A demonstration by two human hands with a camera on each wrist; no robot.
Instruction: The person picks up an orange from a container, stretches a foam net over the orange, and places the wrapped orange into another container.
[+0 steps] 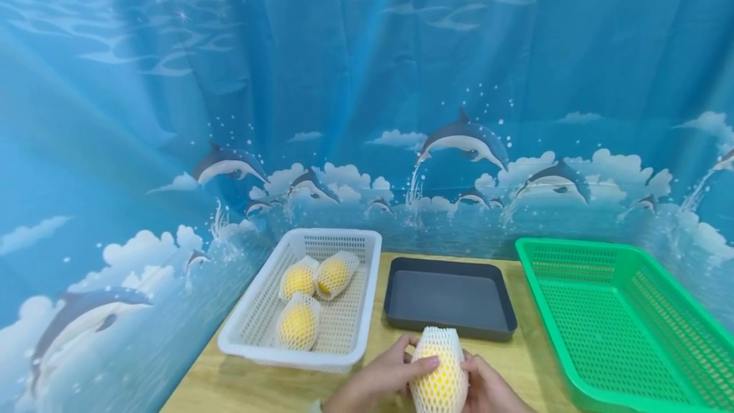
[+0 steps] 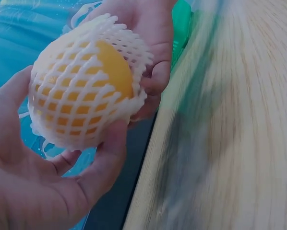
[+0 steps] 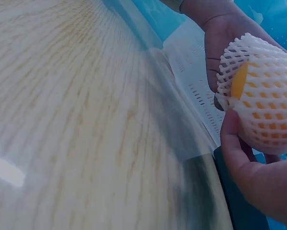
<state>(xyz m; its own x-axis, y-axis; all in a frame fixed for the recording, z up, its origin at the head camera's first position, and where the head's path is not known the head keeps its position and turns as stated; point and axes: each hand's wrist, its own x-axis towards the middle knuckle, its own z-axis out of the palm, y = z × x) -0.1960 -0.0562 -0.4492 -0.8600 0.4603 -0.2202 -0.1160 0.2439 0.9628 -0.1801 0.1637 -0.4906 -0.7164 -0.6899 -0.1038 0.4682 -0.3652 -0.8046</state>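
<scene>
A yellow, mango-like fruit (image 1: 440,378) in a white foam net sleeve is held up between both hands at the table's near side. My left hand (image 1: 391,369) grips it from the left, with the thumb across the netting. From the other side the right hand (image 1: 490,387) pinches the sleeve and fruit. In the left wrist view, bare yellow skin of the fruit (image 2: 115,67) shows at the sleeve's open end. The right wrist view shows the right thumb (image 3: 231,125) against the lower edge of the foam net (image 3: 268,96).
A white basket (image 1: 229,336) at the left holds three netted yellow fruits (image 1: 298,322). Just beyond the hands lies a dark grey tray (image 1: 447,295). To the right stands a green basket (image 1: 608,336). A blue dolphin-print curtain (image 1: 367,81) hangs behind the wooden table (image 1: 212,381).
</scene>
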